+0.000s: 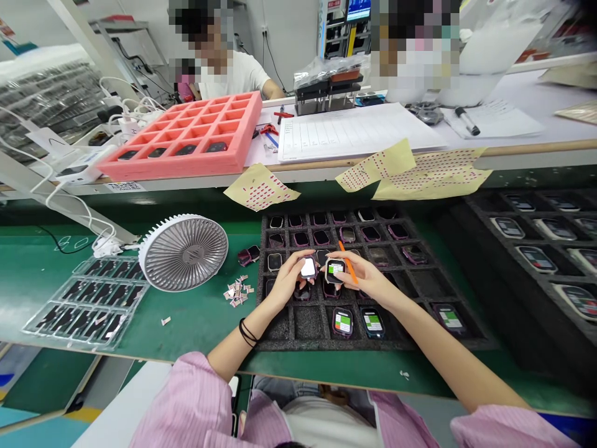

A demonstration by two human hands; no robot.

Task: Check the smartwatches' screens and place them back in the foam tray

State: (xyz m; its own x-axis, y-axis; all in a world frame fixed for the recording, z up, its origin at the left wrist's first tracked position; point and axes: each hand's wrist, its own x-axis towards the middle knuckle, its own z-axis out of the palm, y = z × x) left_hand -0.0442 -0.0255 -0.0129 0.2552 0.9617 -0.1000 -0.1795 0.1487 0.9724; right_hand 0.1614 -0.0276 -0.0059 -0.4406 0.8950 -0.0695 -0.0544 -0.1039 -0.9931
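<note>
My left hand (290,278) is closed on a purple-edged smartwatch (308,267) with a lit white screen. Close beside it, my right hand (361,277) grips a light-framed smartwatch (334,270) whose screen shows green and white blocks. A thin orange stick (347,262) also sits among the right hand's fingers. Both hands are above a black foam tray (308,323) with rows of watches in its pockets. Near the tray's front lie a purple watch (342,322) and a blue one (372,322), both with lit screens. My hands hide some pockets.
Left of the tray are a round fan (184,252), a pile of small tabs (238,291), a dark watch (249,255) and a clear plastic tray (88,302). Another foam tray (508,249) stands right. A pink foam tray (186,134) is on the shelf; a co-worker (233,68) sits behind.
</note>
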